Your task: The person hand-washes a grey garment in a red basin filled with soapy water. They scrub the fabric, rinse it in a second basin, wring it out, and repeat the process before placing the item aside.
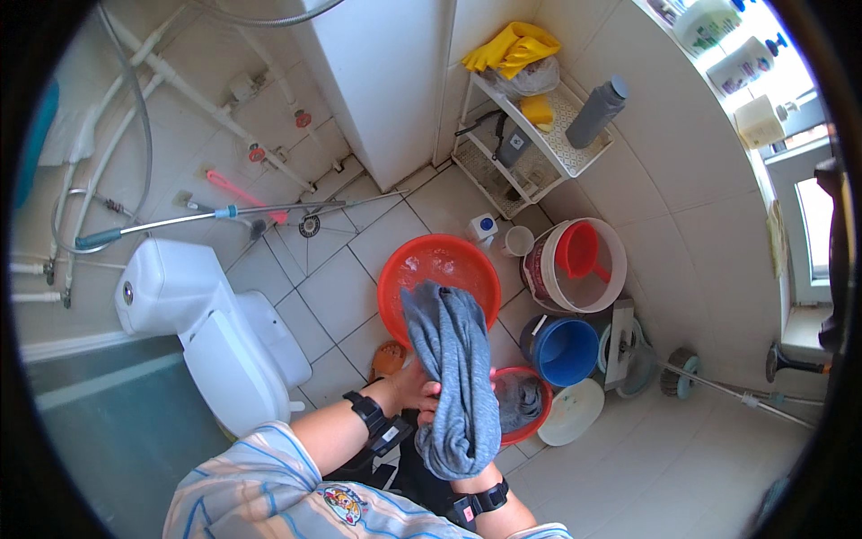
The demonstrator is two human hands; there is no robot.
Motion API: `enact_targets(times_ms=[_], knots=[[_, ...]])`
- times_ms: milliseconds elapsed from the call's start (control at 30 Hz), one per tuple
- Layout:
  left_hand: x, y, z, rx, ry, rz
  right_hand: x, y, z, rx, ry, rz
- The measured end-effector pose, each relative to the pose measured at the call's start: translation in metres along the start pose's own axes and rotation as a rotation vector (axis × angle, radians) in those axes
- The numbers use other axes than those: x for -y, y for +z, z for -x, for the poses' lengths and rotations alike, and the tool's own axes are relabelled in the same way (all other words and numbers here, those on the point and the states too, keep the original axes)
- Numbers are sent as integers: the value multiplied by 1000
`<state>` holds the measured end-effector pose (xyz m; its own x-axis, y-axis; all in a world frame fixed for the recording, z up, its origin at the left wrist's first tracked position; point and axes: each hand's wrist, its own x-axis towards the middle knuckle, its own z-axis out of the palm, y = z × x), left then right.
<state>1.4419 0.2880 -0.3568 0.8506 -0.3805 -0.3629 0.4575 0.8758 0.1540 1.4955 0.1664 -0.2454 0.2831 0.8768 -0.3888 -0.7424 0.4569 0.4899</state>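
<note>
A folded bundle of wet-looking grey cloth (454, 377) is held up between my two hands, above the near rim of a large red plastic basin (397, 296) with water in it. My left hand (414, 394) grips the bundle from its left side, fingers partly visible. My right hand (493, 391) is mostly hidden behind the cloth; only fingertips and the wrist show at its right side. Just right of the bundle, a smaller red basin (547, 411) holds more dark grey cloth in water. One orange slipper (388, 359) shows on the floor beside my left hand.
Right of the large basin stand a white cup (518, 241), a white bucket (616, 290) with a red dipper (576, 250), a blue bucket (569, 350) and a pale green basin (572, 412). A white toilet (236, 370) is at left, a white shelf rack (572, 158) behind.
</note>
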Motion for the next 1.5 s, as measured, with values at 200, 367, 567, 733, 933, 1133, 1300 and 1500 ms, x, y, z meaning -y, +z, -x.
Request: enact_targets(times_ms=[200,367,567,733,933,1133,1300,1500], knots=[[-29,23,-24,231,63,578,8,15,17,-152,23,186],[-41,29,-9,-245,247,205,46,17,24,-606,159,906],[-59,35,-23,-485,113,8,67,22,-11,-344,34,1742],[-64,37,-23,-582,157,-54,74,57,-30,-452,177,2094],[-70,71,-5,-463,214,4,87,63,-35,-406,322,2414],[-73,54,-20,-691,294,25,68,23,-12,-565,-289,2074],[-72,74,-25,-683,445,54,45,-6,9,-661,-191,657],[-63,100,-21,-667,496,83,53,-1,-29,-422,-560,384]])
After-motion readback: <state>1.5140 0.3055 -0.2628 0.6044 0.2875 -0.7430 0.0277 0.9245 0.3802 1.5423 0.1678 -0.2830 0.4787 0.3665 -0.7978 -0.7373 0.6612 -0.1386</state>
